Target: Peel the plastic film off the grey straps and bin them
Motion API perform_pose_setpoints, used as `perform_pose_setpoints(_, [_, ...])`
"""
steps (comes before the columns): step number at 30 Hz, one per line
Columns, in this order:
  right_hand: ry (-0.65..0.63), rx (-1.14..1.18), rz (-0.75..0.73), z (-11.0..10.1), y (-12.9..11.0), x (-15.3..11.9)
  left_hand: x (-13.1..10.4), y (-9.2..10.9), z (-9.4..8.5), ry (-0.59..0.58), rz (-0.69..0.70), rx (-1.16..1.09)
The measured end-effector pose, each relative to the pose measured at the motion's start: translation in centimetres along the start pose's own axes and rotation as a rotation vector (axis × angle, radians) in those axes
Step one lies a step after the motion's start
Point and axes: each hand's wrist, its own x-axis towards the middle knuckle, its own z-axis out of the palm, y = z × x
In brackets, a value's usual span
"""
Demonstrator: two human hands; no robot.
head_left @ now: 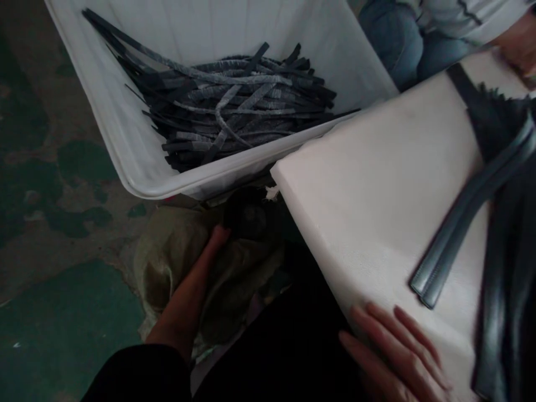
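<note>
My left hand [219, 235] reaches down beside the table to the dark top of an olive-green cloth sack [167, 245]; shadow hides its fingers, so I cannot see whether it holds anything. A dark round shape [247, 218] is right by that hand, too dim to name. My right hand [397, 352] lies palm down with its fingers stretched out on the near edge of a white-covered table [377, 178]. Near its fingertips are the ends of two glossy dark strips with stitched edges [444, 251]. More dark strips [498, 301] hang in a bundle to its right.
A large white plastic bin [138, 162] stands beyond the sack, holding a heap of dark, dusty strips [234, 100]. Another person in jeans [393, 39] sits at the table's far side, a hand [519, 47] near the strips. Worn green paint patches the floor [62, 318].
</note>
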Motion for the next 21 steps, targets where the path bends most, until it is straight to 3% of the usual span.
perform_pose_setpoints(3, [0.023,0.221,0.010,4.1,-1.7,2.0,-3.0,-0.7,0.0,-0.029,0.013,-0.065])
perform_pose_setpoints(5, [0.030,0.305,0.188,8.2,-1.8,3.8,-5.4,-1.2,0.0,-0.048,0.033,-0.100])
perform_pose_setpoints(6, [-0.017,0.318,0.298,10.4,-1.4,4.7,-6.7,-1.5,-0.1,-0.056,0.046,-0.113])
perform_pose_setpoints(8, [-0.274,0.293,0.492,14.4,-0.3,6.2,-9.1,-1.7,-0.2,-0.063,0.076,-0.126])
perform_pose_setpoints(11, [-0.450,0.264,0.611,18.6,1.9,7.0,-12.2,-1.6,-0.7,-0.062,0.124,-0.108])
perform_pose_setpoints(14, [-0.541,0.229,0.687,20.7,3.6,7.1,-14.1,-1.0,-1.3,-0.058,0.177,-0.053])
perform_pose_setpoints(21, [-0.648,0.175,0.808,22.5,6.5,8.8,-15.7,-0.5,-2.2,-0.071,0.212,0.075])
